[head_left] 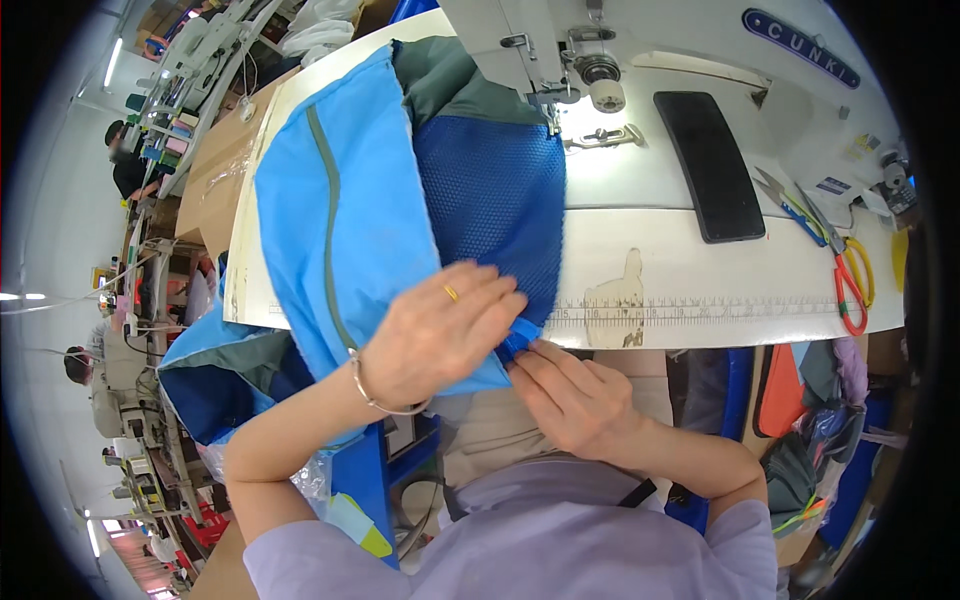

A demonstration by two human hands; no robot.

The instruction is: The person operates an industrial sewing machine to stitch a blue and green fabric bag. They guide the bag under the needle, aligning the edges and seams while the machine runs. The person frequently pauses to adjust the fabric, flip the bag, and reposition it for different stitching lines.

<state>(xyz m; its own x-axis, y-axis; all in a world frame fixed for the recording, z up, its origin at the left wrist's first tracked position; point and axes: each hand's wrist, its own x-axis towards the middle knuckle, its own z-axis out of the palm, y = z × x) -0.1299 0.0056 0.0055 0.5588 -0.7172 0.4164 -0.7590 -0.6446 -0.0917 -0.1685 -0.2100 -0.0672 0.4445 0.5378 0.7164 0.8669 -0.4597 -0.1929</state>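
Observation:
A sewn fabric piece lies across the sewing machine's bed, with a light-blue panel (350,200), a dark-blue mesh panel (490,190) and a grey-green section (445,80). Its far right edge reaches the machine's presser foot (553,112). My left hand (440,325) rests on the near part, fingers stretched over the cloth and thumb hidden. Close beside it, my right hand (575,400) is closed at the near corner, pinching the edge by a bright-blue folded strip (520,337). The strip's underside is hidden.
Right of the fabric lie a black phone (710,165) and scissors (850,285) with red and yellow handles. A printed ruler scale (700,310) runs along the table's front edge. More blue fabric (235,370) hangs at left. Bagged cloth pieces (820,450) sit lower right.

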